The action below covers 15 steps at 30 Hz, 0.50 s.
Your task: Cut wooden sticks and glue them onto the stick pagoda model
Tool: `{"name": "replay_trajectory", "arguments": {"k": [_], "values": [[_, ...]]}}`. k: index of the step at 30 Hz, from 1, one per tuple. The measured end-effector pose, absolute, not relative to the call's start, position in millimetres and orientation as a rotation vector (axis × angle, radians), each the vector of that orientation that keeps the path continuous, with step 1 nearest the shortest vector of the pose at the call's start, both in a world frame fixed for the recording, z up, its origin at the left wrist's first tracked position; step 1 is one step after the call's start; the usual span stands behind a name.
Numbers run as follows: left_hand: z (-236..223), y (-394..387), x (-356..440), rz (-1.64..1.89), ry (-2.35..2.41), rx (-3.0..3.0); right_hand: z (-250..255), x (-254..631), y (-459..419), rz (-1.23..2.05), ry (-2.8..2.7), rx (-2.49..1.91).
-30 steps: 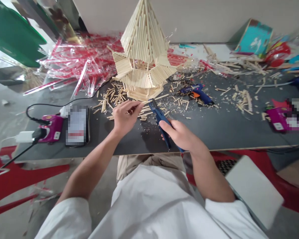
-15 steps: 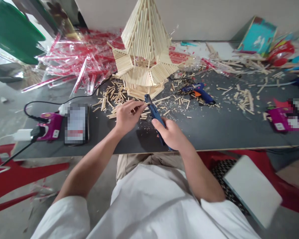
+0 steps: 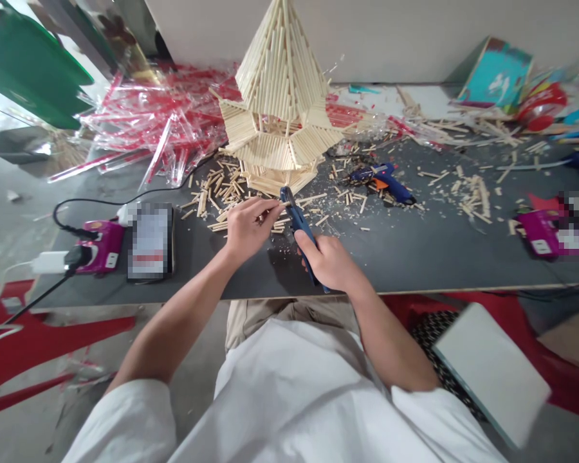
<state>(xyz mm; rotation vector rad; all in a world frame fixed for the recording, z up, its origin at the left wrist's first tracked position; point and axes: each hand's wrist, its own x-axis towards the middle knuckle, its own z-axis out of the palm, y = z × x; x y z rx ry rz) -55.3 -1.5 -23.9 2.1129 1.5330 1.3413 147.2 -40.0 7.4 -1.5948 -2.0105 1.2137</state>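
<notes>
Dark tabletop, littered with offcuts. Your left hand pinches a thin wooden stick, fingers closed, feeding its end into the blue cutters. Your right hand is wrapped shut on the handles, head angled toward the stick. Stick tower stands just behind; glue gun lies to the right.

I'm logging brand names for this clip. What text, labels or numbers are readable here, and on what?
None can be read.
Phone: screen blurred out.
Purple box: white label too small; the patch beside it is blurred.
Purple power strip: white label too small.
Teal board: white marks, not legible.
</notes>
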Motion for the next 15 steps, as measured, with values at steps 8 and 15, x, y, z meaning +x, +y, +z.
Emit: {"name": "replay_trajectory", "arguments": {"k": [8, 15], "values": [[-14, -7, -59, 1.443, 1.525, 2.106, 10, 147, -48, 0.961, -2.128, -1.682], [-8, -2, -69, 1.32, 1.528, 2.063, 12, 186, -62, 0.713, -2.17, -1.896]]}}
